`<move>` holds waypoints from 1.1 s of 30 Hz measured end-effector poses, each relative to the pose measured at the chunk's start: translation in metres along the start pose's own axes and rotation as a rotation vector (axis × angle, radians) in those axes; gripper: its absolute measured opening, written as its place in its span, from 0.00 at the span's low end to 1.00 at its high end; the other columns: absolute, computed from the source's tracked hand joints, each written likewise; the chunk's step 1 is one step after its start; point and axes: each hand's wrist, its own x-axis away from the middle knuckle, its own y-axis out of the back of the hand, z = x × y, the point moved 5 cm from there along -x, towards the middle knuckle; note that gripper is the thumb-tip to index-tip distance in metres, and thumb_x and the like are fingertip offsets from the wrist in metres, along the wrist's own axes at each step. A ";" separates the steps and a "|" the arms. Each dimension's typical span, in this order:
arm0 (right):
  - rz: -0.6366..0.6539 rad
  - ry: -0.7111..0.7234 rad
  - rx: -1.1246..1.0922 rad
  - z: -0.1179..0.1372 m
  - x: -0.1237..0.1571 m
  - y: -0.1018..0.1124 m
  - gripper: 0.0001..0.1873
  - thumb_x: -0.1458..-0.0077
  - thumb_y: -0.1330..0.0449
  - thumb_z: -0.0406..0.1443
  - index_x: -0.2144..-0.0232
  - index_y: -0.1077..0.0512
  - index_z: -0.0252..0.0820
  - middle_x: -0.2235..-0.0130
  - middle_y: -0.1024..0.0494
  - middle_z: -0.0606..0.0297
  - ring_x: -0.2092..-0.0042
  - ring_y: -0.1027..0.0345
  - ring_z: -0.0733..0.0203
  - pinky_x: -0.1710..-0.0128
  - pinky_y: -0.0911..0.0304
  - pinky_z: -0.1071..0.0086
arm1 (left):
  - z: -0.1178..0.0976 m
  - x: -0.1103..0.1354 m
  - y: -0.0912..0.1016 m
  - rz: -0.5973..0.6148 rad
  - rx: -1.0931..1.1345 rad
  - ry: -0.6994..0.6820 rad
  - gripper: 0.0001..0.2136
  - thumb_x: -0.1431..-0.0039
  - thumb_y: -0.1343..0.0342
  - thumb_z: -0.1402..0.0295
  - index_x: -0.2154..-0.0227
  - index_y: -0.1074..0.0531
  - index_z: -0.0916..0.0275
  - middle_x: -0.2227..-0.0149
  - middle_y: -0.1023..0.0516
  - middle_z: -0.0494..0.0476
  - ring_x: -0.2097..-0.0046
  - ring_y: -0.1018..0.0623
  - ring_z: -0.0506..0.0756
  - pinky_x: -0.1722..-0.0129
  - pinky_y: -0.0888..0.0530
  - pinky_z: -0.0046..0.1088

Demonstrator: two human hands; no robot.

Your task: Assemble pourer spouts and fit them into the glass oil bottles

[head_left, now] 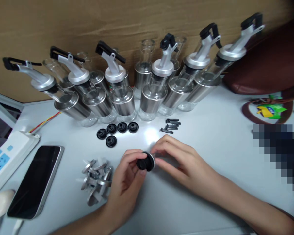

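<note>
From the head view, the left hand (126, 184) is bent nearly closed, thumb and fingers pinching a black stopper (142, 164) above the front middle of the worktop (186, 209); the right hand (186, 160) has its thumb and fingertips drawn together on the silver cap (153, 161) at the stopper's other side, its palm loosely arched; the silver spout parts (98, 179) heap just beside the left hand, crowding that side, while five black stoppers (122, 127) and a little cluster of black levers (171, 126) lie between the hands and the bottles; open room lies in front of the right forearm, towards the near edge; six glass bottles with steel sleeves (123, 102) stand in a curved row, each topped by a silver pourer with a black lever; more bottles (147, 55) with open necks stand behind them; the sleeves hide what the bodies hold; on the pale worktop's left lie a phone (35, 182) and a white power strip (9, 160); at the right sit a brown bag (267, 62) and a green-and-yellow packet (271, 111); brown cardboard (127, 19) rises at the back.
</note>
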 end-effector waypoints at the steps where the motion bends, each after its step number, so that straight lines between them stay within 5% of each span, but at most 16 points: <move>1: 0.014 0.035 0.022 0.002 0.001 -0.001 0.07 0.40 0.44 0.31 0.58 0.31 0.41 0.60 0.27 0.59 0.60 0.32 0.59 0.61 0.34 0.67 | 0.001 0.000 0.000 -0.001 0.022 0.027 0.08 0.40 0.41 0.71 0.59 0.25 0.52 0.61 0.24 0.52 0.60 0.23 0.50 0.58 0.25 0.22; 5: 0.088 0.081 0.000 0.007 0.003 -0.004 0.12 0.42 0.42 0.29 0.55 0.33 0.41 0.61 0.27 0.62 0.61 0.32 0.60 0.61 0.34 0.69 | 0.008 0.002 -0.004 0.057 0.139 0.173 0.12 0.41 0.39 0.69 0.56 0.29 0.50 0.64 0.21 0.49 0.60 0.21 0.49 0.59 0.26 0.20; 11: 0.176 -0.186 -0.279 0.002 0.004 -0.009 0.16 0.44 0.42 0.31 0.53 0.37 0.43 0.69 0.31 0.69 0.70 0.35 0.66 0.77 0.40 0.78 | 0.009 0.000 -0.005 0.086 0.141 0.173 0.10 0.39 0.41 0.70 0.57 0.28 0.48 0.62 0.25 0.47 0.60 0.24 0.47 0.58 0.28 0.19; 20: 0.170 -0.289 -0.371 -0.005 0.002 -0.011 0.11 0.43 0.47 0.34 0.57 0.32 0.41 0.69 0.26 0.64 0.69 0.34 0.64 0.72 0.37 0.73 | 0.006 -0.001 -0.002 0.166 -0.029 0.149 0.10 0.36 0.45 0.66 0.55 0.25 0.47 0.57 0.31 0.50 0.56 0.29 0.49 0.56 0.31 0.18; 33: 0.123 -0.281 -0.354 -0.001 0.003 -0.016 0.20 0.53 0.47 0.31 0.56 0.29 0.36 0.69 0.23 0.61 0.71 0.28 0.63 0.73 0.33 0.73 | 0.015 0.006 -0.004 0.131 0.061 0.193 0.14 0.40 0.43 0.73 0.54 0.33 0.49 0.56 0.30 0.51 0.55 0.27 0.51 0.53 0.29 0.24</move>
